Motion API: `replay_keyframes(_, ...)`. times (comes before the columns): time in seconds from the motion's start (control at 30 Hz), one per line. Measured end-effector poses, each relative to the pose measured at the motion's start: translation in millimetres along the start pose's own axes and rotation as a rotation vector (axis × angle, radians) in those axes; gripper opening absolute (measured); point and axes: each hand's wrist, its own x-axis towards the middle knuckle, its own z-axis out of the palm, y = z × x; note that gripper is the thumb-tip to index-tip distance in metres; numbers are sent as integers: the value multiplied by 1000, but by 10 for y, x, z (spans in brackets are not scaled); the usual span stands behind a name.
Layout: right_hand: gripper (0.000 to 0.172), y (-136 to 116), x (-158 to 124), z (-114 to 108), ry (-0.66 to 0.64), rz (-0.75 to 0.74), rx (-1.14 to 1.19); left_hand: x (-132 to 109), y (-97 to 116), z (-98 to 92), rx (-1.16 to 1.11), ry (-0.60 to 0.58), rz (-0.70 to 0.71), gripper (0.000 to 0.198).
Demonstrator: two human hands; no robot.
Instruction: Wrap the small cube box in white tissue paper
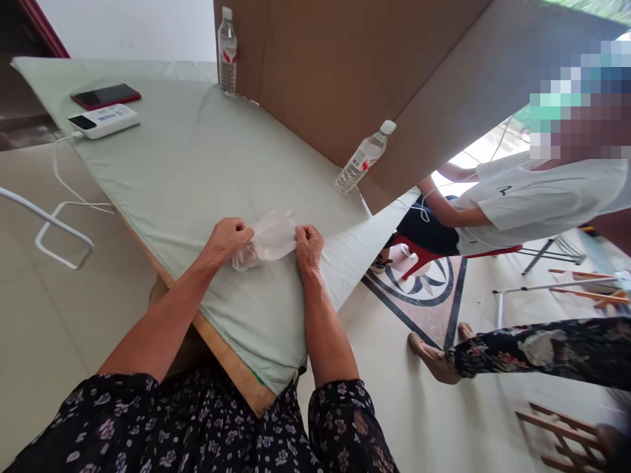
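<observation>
My left hand (227, 240) and my right hand (309, 247) both pinch a thin, crumpled piece of translucent white material, like a small plastic bag (270, 239). It lies between them on the pale green cloth (197, 171) that covers the wooden table. The left hand's fingers curl over the bunched left end. At the right edge, the right hand's fingers are closed. Both forearms reach in from the bottom, over my dark flowered clothing.
A red phone (105, 96) and a white power bank (103, 121) with a cable lie at the table's far left. Two water bottles (227, 50) (363, 157) stand against a brown cardboard partition (355, 72). A person in a white shirt (532, 197) sits beyond it; another person's leg (517, 351) stretches across the floor.
</observation>
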Motion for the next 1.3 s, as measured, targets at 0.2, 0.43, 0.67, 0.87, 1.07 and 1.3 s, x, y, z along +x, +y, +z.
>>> replay_keyframes(0.2,28,-4,19,-6,-22,30,13,92,-175,-107,-155,85,-43,14)
replay_keyframes(0.43,32,70,50,-1,-36,2,-11,106,-188,-143,-5,140,71,22)
replay_keyframes(0.67,36,124,94,6,-38,22,-2,173,31,-93,142,85,278,57)
replay_keyframes(0.87,34,105,82,-30,-69,7,-34,347,201,9,404,-14,238,42)
replay_keyframes(1.07,37,85,61,-72,-71,-1,-84,347,371,175,552,-68,309,49)
replay_keyframes(1.3,36,19,10,-82,-4,19,-95,606,139,-26,276,85,133,16)
